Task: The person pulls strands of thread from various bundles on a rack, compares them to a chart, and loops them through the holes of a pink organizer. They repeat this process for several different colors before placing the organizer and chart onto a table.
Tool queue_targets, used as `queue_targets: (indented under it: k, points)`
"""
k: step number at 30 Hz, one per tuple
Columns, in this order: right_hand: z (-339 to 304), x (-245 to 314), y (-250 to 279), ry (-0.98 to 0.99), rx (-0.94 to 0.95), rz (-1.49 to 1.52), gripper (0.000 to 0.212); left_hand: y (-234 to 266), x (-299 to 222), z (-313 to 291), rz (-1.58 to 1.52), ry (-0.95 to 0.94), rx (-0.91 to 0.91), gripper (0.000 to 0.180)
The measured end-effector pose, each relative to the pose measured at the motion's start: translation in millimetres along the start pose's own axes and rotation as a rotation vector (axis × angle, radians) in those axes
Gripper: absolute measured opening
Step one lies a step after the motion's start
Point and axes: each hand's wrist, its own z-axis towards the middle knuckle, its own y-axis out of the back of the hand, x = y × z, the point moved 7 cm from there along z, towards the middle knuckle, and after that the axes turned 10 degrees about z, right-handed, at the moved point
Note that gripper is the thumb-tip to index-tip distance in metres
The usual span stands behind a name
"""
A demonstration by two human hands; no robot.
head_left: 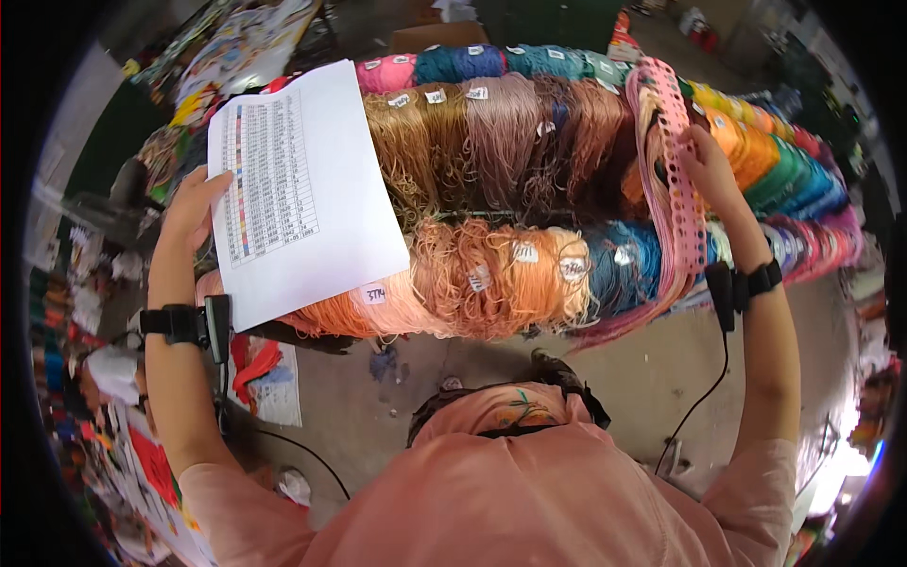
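My left hand (192,210) grips the left edge of a white printed sheet (345,203), which carries a table with a column of small coloured squares. The thumb lies on the paper; the other fingers are partly behind it. On the right, my right hand (710,168) pinches a long pink strip with punched holes (688,213). Pink and pale thread strands (652,142) hang along the strip's left side. Behind both are rows of hanging thread skeins: brown and mauve ones (501,123) farther off, orange and peach ones (472,274) nearer, many with white labels.
Blue skeins (624,260) hang just left of the strip's lower end. Orange, green and blue bundles (779,170) continue on the right. A concrete floor (378,425) shows below the rack. Piles of coloured material (231,57) lie at the far left. Black cables run from both wrist straps.
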Motion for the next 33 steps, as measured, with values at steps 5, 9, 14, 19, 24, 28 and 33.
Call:
queue_targets:
  k: [5,9,14,19,24,28,33]
  points:
    - [-41,66,22,0.193,-0.292,-0.325,0.022,10,18,10,0.002,-0.001,0.058,0.036]
    - [-81,120,-11,0.19,-0.258,0.396,0.013,24,-19,-50,0.309,-0.302,-0.303,0.037]
    - [-152,159,-95,-0.212,0.006,0.83,0.006,-103,-61,-161,0.626,-0.635,-0.023,0.017]
    - [-140,180,-133,-0.171,0.063,0.639,0.008,-224,-56,-200,0.559,-1.036,0.176,0.031]
    - [-150,158,-146,-0.191,0.1,0.776,0.006,-262,-35,-169,0.851,-0.842,0.105,0.041]
    - [-163,150,-148,-0.362,0.11,1.142,0.005,-255,-18,-170,1.075,-0.813,0.075,0.042]
    - [-173,155,-154,-0.56,0.148,1.562,0.004,-251,-17,-173,0.782,-0.825,0.042,0.024]
